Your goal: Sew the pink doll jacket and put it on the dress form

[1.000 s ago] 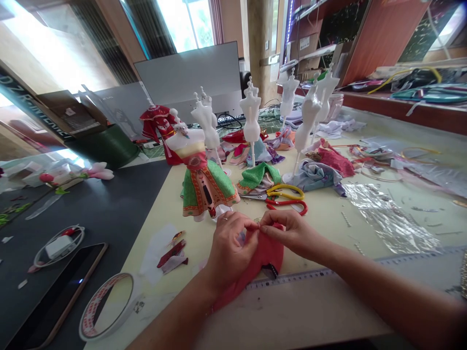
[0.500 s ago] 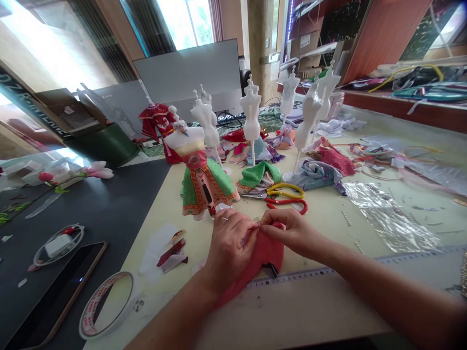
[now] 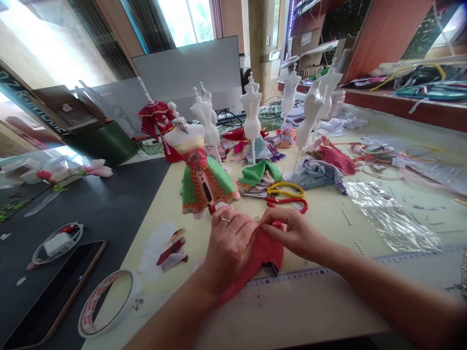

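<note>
A piece of red fabric (image 3: 268, 245) lies under and between my hands, its lower end reaching toward the table's front edge. My left hand (image 3: 231, 243), with a ring on one finger, is closed on the fabric's upper edge. Beside it, my right hand (image 3: 288, 228) pinches the same edge between thumb and forefinger. Whether a small tool or pin is in the fingertips cannot be made out. Just beyond stands a small dress form (image 3: 189, 141) in a green and pink skirt (image 3: 219, 180). Scissors (image 3: 284, 194) with yellow and red handles lie past my right hand.
Several white dress forms (image 3: 251, 116) stand behind, among fabric scraps (image 3: 321, 172). A clear ruler (image 3: 306, 274) runs along the front. At left are a tape roll (image 3: 87, 311), a phone (image 3: 54, 296) and a coiled cable (image 3: 75, 238). A shiny plastic bag (image 3: 392, 221) lies at right.
My left hand has turned slightly, its fingers drawn closer over the fabric edge. The right hand keeps its pinch in nearly the same place.
</note>
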`<state>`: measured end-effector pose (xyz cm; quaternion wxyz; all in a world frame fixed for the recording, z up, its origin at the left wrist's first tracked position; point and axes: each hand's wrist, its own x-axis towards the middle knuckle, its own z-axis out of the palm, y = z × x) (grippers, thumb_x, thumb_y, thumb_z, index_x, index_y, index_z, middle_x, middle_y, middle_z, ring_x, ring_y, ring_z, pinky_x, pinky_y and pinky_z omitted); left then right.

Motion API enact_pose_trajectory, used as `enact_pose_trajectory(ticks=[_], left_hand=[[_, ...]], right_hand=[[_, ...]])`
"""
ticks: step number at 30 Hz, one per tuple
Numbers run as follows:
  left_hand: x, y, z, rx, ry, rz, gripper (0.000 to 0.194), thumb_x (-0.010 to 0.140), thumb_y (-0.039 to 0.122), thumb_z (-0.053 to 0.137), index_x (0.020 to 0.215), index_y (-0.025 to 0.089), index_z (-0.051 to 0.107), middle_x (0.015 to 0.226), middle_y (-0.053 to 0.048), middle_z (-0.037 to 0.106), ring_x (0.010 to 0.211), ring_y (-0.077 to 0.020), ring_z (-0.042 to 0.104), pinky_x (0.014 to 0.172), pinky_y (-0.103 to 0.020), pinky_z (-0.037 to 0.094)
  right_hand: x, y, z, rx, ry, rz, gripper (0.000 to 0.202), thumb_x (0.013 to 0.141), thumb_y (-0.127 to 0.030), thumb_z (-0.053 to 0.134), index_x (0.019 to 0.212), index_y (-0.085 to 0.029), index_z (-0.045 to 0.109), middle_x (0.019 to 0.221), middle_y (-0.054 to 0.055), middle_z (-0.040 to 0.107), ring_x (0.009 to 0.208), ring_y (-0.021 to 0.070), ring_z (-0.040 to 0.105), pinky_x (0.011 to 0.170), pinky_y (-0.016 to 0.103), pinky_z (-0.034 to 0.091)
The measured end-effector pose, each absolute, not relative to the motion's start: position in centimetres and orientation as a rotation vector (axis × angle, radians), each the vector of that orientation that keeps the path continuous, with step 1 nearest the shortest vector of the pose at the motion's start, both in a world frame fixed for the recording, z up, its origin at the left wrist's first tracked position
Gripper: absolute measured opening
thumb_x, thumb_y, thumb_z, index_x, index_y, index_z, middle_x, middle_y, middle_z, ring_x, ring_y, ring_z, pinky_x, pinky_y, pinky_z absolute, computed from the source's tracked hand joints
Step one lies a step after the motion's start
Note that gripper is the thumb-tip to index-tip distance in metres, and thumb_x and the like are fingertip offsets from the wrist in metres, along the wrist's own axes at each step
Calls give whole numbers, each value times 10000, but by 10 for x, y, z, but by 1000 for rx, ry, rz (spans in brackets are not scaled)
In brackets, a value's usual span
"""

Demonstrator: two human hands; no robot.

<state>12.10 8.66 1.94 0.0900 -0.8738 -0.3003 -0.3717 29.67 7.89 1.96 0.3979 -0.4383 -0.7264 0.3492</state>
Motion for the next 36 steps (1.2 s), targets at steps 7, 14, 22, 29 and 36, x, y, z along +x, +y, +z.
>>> enact_pose_trajectory(ticks=[7,14,22,29,36], left_hand=[[123,86,19,-2591,-882,-1088,80,816,103,526,832,147,591,784,-40,633,818,-193,525,871,-409,395],[123,86,21,-2619,-931,-1080,75,818,114,505,788,148,564,757,-45,604,816,-195,516,849,-400,405],[123,88,21,-2643,-956,-1182,79,820,111,520,814,160,583,771,-32,626,807,-183,528,849,-394,410],[120,89,20,-2632,-889,-1161,120,817,105,547,885,168,623,812,-25,659,815,-182,537,889,-420,391],[120,89,22,-2618,-835,-1147,121,825,100,534,872,168,622,795,-21,663,788,-168,548,899,-420,383]], right_hand=[[296,77,21,-1121,-1842,935,125,783,-189,512,694,-151,591,660,7,577,640,124,499,562,226,370],[297,79,21,-1138,-1809,1044,112,768,-151,507,699,-145,595,667,0,556,640,114,469,551,217,349],[300,79,19,-1111,-1736,1156,109,769,-161,512,696,-147,591,672,-8,551,646,107,467,560,210,346],[299,80,22,-1121,-1685,1217,121,758,-188,516,667,-145,583,644,-13,524,628,103,451,545,210,327],[299,80,23,-1120,-1672,1233,123,753,-191,516,656,-146,577,636,-15,522,624,103,452,541,210,325]])
